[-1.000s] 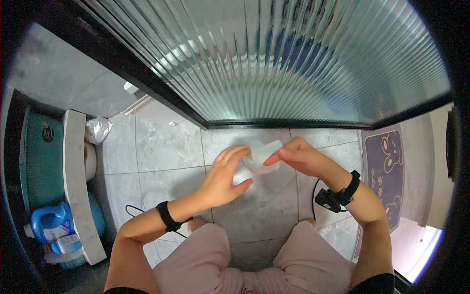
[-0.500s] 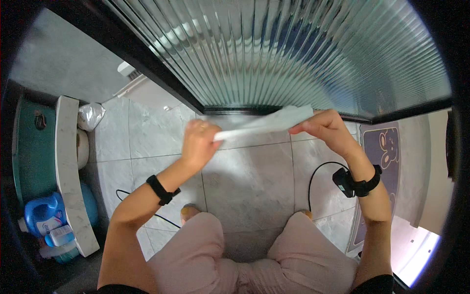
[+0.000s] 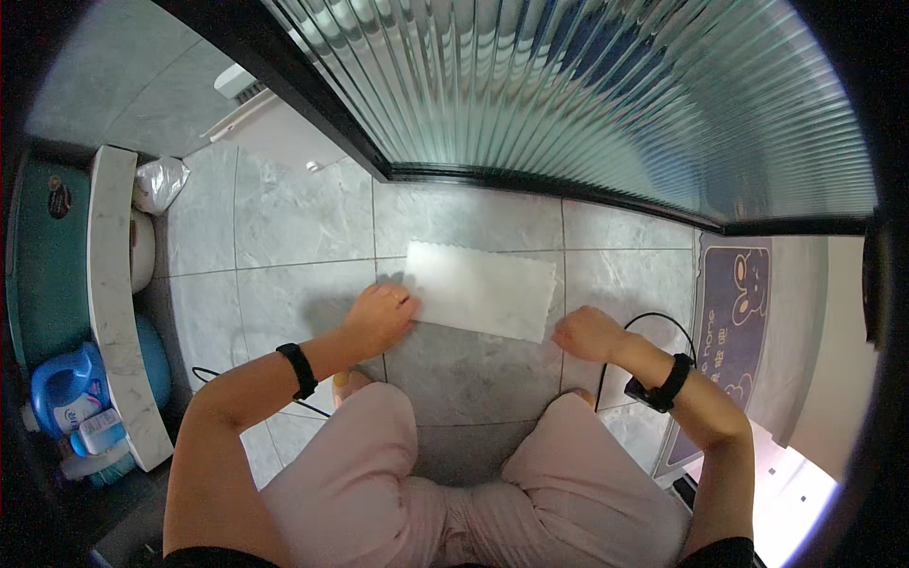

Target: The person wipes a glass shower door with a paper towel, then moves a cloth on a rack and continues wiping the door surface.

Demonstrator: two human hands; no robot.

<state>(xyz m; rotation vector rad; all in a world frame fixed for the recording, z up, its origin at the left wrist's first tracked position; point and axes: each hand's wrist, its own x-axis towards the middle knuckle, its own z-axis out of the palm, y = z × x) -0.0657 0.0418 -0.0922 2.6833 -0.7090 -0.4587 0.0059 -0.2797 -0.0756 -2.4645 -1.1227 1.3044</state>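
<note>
A thin white cloth (image 3: 481, 292) with wavy short edges is stretched out flat in front of me above the grey floor tiles. My left hand (image 3: 381, 315) is closed at its lower left corner, with the fingertips on the edge. At the lower right corner my right hand (image 3: 589, 333) is closed in a pinch, its fingertips partly hidden. Each wrist wears a black strap, and the right one carries a small black device (image 3: 650, 394).
Ahead stands a ribbed glass door (image 3: 568, 104) in a black frame. A marble-edged shelf (image 3: 128, 312) at left holds a blue detergent bottle (image 3: 68, 388). A purple mat (image 3: 734, 322) lies at right. Thin black cables (image 3: 653, 315) trail near both arms.
The cloth was bunched and slanted near the glass door. Now it is spread flat, closer to me, and both hands have come down toward me. The view has shifted slightly.
</note>
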